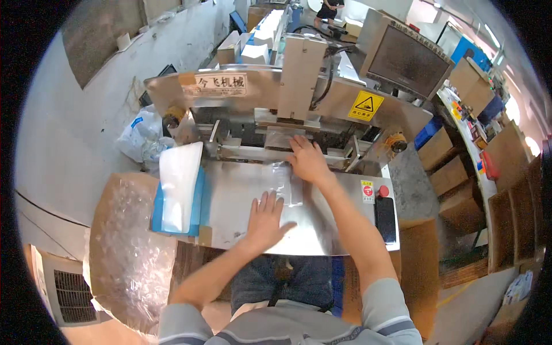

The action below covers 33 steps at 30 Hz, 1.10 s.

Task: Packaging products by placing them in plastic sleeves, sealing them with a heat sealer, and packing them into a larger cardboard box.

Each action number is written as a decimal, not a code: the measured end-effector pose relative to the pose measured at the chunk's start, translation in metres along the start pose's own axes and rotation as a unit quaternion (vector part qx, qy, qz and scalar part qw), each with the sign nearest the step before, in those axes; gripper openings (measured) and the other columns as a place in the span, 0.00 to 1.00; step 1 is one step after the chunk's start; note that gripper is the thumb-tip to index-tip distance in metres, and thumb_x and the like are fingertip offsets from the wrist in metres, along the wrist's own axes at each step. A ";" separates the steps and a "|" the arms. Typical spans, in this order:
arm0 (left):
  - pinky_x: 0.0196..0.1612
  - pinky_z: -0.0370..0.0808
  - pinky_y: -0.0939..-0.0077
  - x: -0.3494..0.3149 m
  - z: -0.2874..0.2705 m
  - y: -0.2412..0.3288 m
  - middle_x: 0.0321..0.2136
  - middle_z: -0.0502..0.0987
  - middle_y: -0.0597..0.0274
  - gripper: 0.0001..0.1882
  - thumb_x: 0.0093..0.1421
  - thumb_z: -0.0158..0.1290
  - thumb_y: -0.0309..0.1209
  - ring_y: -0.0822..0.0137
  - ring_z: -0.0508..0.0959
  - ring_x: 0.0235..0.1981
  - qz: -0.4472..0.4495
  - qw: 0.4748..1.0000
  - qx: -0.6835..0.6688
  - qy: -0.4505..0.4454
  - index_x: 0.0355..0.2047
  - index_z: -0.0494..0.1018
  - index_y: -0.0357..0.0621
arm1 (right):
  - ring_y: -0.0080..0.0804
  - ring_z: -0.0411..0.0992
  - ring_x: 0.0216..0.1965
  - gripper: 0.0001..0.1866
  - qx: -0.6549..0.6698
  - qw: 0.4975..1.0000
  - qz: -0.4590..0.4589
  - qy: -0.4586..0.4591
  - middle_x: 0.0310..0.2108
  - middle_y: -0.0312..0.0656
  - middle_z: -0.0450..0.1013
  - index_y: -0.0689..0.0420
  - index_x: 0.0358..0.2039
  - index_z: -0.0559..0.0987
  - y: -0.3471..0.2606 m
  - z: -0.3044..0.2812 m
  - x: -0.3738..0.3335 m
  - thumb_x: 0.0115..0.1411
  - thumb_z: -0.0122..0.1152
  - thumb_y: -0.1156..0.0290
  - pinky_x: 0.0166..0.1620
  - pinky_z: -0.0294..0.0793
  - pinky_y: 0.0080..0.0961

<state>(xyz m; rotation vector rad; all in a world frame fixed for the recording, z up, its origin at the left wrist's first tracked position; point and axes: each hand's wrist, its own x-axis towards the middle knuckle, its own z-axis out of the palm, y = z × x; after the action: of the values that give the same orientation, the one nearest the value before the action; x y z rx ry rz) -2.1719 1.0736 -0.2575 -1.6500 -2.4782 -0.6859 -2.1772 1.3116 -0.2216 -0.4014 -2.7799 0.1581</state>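
My left hand (266,222) lies with fingers spread on the steel worktop (230,190), beside a clear plastic bag (287,187). Reaching farther in, my right hand (310,162) stretches its fingers to the edge of a clear film piece (278,140) below the machine's upright press head (296,77). The right wrist is just past the bag's far right side. Whether those fingertips press on the film or hover over it is hard to see. To the left, a stack of white sheets (179,184) stands in a blue box (198,198).
A carton lined with clear plastic bags (135,247) stands at lower left. On the worktop's right are a red button (383,191) and a black phone-like slab (386,220). A steel panel (259,89) crosses behind, with a monitor (409,60) above right. Another person (329,10) stands far back.
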 end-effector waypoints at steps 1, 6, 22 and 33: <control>0.67 0.53 0.38 -0.015 0.005 0.006 0.63 0.64 0.38 0.37 0.62 0.55 0.52 0.42 0.60 0.67 -0.003 1.000 -0.007 0.020 0.61 0.66 0.35 | 0.49 0.63 0.66 0.29 -0.004 1.000 0.001 -0.019 0.64 0.52 0.66 0.61 0.62 0.70 0.002 -0.005 0.002 0.65 0.57 0.58 0.64 0.61 0.52; 0.68 0.51 0.38 -0.028 0.010 0.007 0.64 0.63 0.38 0.37 0.62 0.54 0.51 0.42 0.59 0.68 -0.016 0.998 -0.014 0.064 0.61 0.66 0.34 | 0.53 0.63 0.65 0.32 0.017 0.999 0.028 -0.017 0.63 0.54 0.66 0.61 0.63 0.67 -0.008 -0.005 0.003 0.66 0.55 0.52 0.64 0.60 0.57; 0.68 0.50 0.38 -0.030 0.007 0.010 0.63 0.64 0.37 0.35 0.62 0.55 0.49 0.40 0.59 0.67 -0.023 0.998 -0.030 0.049 0.59 0.67 0.33 | 0.58 0.58 0.68 0.32 0.025 0.998 0.052 -0.035 0.66 0.53 0.63 0.54 0.58 0.75 -0.002 -0.018 0.018 0.67 0.48 0.42 0.67 0.52 0.64; 0.69 0.45 0.36 -0.029 -0.001 0.010 0.68 0.48 0.27 0.48 0.60 0.60 0.46 0.31 0.48 0.70 -0.103 0.981 -0.070 0.147 0.68 0.50 0.28 | 0.61 0.63 0.63 0.29 0.013 0.998 0.040 -0.041 0.64 0.53 0.65 0.52 0.58 0.77 0.004 -0.024 0.022 0.69 0.42 0.45 0.66 0.55 0.61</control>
<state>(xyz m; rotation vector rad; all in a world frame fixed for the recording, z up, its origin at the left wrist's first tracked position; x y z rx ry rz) -2.1514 1.0515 -0.2623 -1.2283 -2.4488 -1.0659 -2.1879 1.3229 -0.1935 -0.5119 -2.8403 0.2341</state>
